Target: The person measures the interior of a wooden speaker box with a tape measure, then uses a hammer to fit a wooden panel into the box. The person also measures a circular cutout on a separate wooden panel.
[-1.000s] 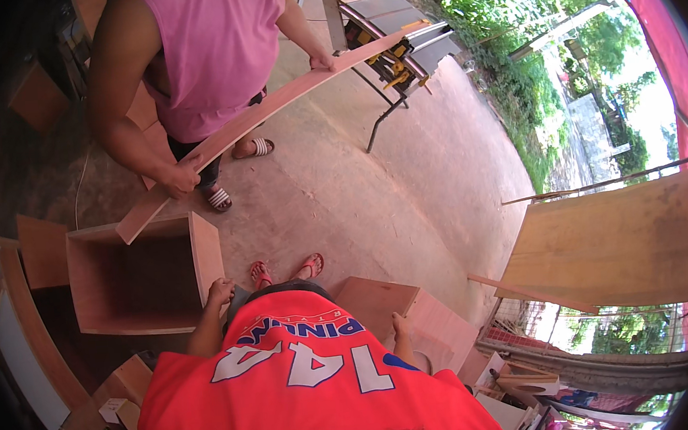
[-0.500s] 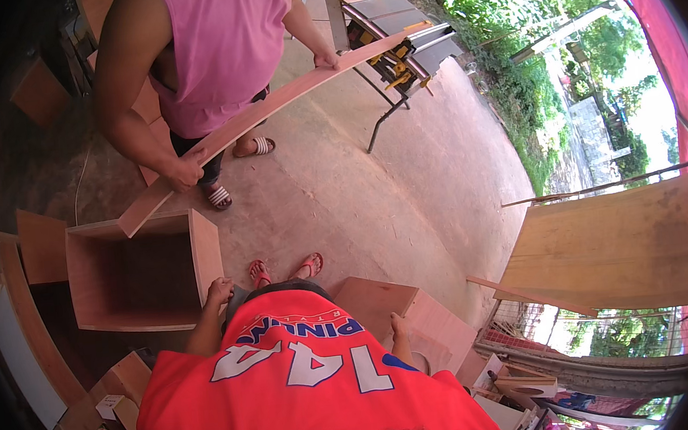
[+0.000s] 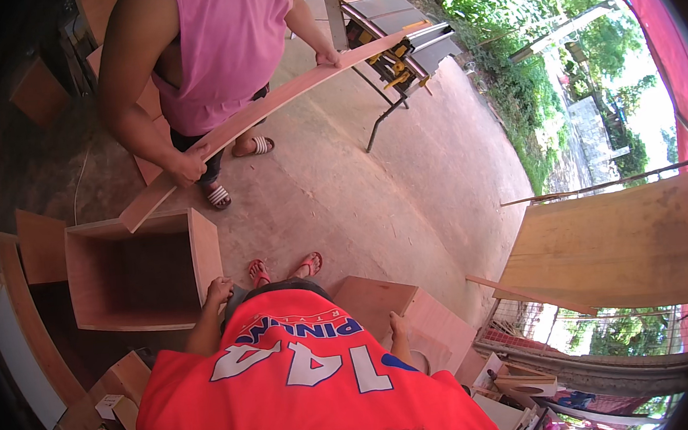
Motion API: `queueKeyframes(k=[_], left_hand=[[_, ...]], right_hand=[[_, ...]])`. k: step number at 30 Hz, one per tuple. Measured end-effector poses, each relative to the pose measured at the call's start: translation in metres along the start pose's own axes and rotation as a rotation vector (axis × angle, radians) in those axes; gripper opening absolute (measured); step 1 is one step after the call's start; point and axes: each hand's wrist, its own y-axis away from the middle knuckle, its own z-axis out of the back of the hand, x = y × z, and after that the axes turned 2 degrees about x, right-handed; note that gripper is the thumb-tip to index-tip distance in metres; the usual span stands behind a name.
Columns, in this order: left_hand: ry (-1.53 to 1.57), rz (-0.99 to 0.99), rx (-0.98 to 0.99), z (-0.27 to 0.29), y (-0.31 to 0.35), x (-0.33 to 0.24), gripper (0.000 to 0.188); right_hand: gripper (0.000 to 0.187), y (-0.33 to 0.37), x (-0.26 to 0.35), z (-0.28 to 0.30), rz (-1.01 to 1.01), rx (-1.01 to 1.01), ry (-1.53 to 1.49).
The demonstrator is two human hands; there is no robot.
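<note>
My left hand [image 3: 220, 290] is closed beside the near right corner of an open wooden box [image 3: 210, 254]. Whether it touches the box or holds anything small, I cannot make out. On the other side, my right hand [image 3: 399, 324] looks closed, its fingers curled over or just in front of a second wooden box [image 3: 374, 295]; contact is unclear. Across from me a person in a pink sleeveless shirt [image 3: 226, 46] grips a long wooden board [image 3: 263, 106] with both hands. The board slopes from above the open box up to a table saw [image 3: 384, 58].
A large plywood sheet [image 3: 605, 247] stands at the right by a mesh fence. Wood offcuts [image 3: 527, 382] are piled at the lower right. On the left lean a panel [image 3: 43, 247] and a long white-faced piece [image 3: 23, 345]. Concrete floor [image 3: 359, 198] lies between the person and me.
The other person's near arm and the near end of the board have shifted very slightly to the right. My hands stay where they were.
</note>
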Motion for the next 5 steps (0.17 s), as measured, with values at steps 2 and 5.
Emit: queueKeyframes(k=[2, 5], left_hand=[[-0.010, 0.028, 0.000, 0.000, -0.001, 0.000, 0.030], [0.005, 0.039, 0.007, 0.000, -0.001, 0.000, 0.029]], right_hand=[[0.071, -0.013, -0.009, -0.005, -0.007, 0.010, -0.003], [0.072, -0.043, -0.027, -0.018, 0.012, 0.028, -0.051]])
